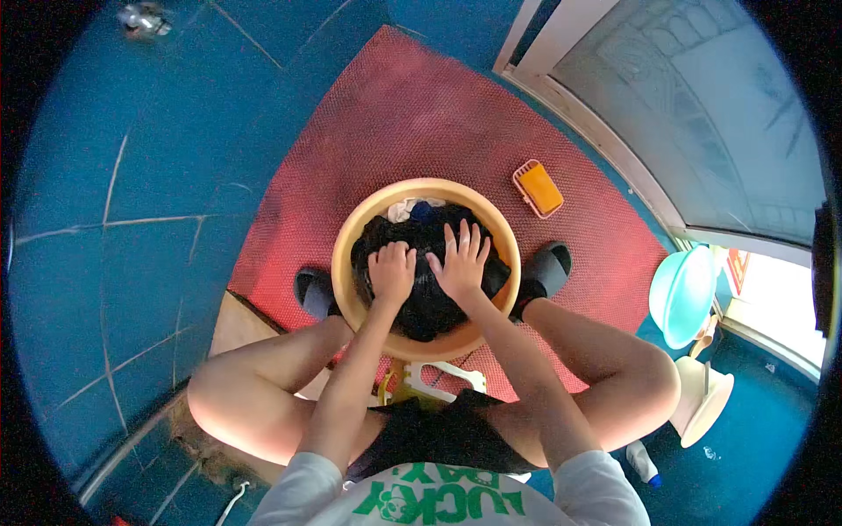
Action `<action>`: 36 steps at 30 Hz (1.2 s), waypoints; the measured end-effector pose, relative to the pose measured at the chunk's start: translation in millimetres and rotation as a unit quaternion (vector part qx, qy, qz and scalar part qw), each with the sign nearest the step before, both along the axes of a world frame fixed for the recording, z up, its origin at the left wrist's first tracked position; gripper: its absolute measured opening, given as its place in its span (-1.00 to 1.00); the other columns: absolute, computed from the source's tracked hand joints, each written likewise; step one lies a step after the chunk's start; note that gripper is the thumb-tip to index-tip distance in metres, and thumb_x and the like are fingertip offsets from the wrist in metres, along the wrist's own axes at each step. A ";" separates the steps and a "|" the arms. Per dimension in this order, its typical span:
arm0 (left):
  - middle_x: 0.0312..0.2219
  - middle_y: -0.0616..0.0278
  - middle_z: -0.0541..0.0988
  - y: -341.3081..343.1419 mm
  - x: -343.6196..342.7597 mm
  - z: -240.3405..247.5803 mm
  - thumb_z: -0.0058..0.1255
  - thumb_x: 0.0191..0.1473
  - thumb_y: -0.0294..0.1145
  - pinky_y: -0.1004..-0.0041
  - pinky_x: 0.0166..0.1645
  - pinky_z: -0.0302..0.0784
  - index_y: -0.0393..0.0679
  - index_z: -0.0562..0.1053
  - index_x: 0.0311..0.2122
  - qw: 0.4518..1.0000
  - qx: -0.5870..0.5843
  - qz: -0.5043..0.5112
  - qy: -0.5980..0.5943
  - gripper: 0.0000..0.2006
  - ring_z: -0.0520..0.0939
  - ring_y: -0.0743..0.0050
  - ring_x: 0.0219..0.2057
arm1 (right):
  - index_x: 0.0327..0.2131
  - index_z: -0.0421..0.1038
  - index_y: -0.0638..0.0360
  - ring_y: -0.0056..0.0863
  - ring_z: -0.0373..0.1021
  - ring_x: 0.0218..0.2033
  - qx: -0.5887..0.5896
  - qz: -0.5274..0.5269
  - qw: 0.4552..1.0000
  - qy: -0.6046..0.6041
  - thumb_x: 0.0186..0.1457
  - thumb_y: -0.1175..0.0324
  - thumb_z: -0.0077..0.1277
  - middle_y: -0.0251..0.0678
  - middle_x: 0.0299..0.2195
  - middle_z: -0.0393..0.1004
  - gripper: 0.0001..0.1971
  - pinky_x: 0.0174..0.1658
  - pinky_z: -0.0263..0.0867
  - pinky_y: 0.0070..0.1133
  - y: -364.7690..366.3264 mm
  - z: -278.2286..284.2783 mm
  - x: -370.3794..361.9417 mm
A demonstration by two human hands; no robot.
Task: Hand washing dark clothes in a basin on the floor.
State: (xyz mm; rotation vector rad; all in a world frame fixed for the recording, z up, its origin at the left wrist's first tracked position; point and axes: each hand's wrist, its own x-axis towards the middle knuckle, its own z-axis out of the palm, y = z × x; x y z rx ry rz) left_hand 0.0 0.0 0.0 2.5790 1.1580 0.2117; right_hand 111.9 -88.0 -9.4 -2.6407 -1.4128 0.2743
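A yellow plastic basin [351,222] stands on the floor between my feet, holding bunched, wet-looking black clothing [427,314]. My left hand [392,273] is on the left part of the clothing, its fingers curled together into the fabric. To its right, my right hand [460,266] rests on the same black clothing with fingers spread apart. A white cloth [403,209] and a bit of dark blue cloth [422,210] show at the basin's far side. Some orange shows at the right inside the basin, partly covered by the black fabric.
An orange soap bar [540,188] lies in a pink dish [521,186] beyond the basin's right side. Red matting [368,114] covers the floor. A turquoise basin [681,296] leans by the door frame at right, above a cream container [702,403]. Blue tiled wall [158,167] borders the left.
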 end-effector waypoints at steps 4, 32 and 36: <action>-0.44 0.19 0.38 -8.5 0.8 -20.9 -0.10 -0.07 -0.22 0.21 -0.18 0.18 -0.11 0.31 -0.33 0.999 0.032 0.016 0.008 -0.77 0.37 0.20 -0.32 | 0.04 0.06 0.17 -0.03 -0.32 0.17 0.010 -0.022 1.000 0.009 -0.12 -0.14 -0.17 -0.02 0.14 -0.19 -0.27 0.11 -0.35 -0.07 2.3 -12.6 -8.4; -0.32 0.15 0.51 64.6 5.0 -1.8 0.14 -0.39 0.00 0.12 -0.10 0.19 -0.01 0.34 -0.20 0.936 -0.253 -0.156 0.190 -0.44 0.48 0.18 -0.24 | -0.26 0.24 0.10 -0.26 0.22 -0.16 -0.055 0.111 0.992 0.000 -0.13 0.39 -0.05 -0.26 -0.28 0.21 -0.72 -0.27 0.33 -0.40 15.4 5.3 63.6; -0.31 0.17 0.51 63.6 -23.0 8.5 0.11 -0.36 -0.11 0.17 -0.10 0.23 0.03 0.42 -0.22 0.919 -0.234 -0.193 0.253 -0.54 0.47 0.18 -0.21 | -0.23 0.24 0.11 -0.22 0.29 -0.22 -0.144 0.094 0.975 0.141 -0.16 0.47 -0.05 -0.16 -0.29 0.25 -0.68 -0.22 0.29 -0.38 10.2 48.0 60.0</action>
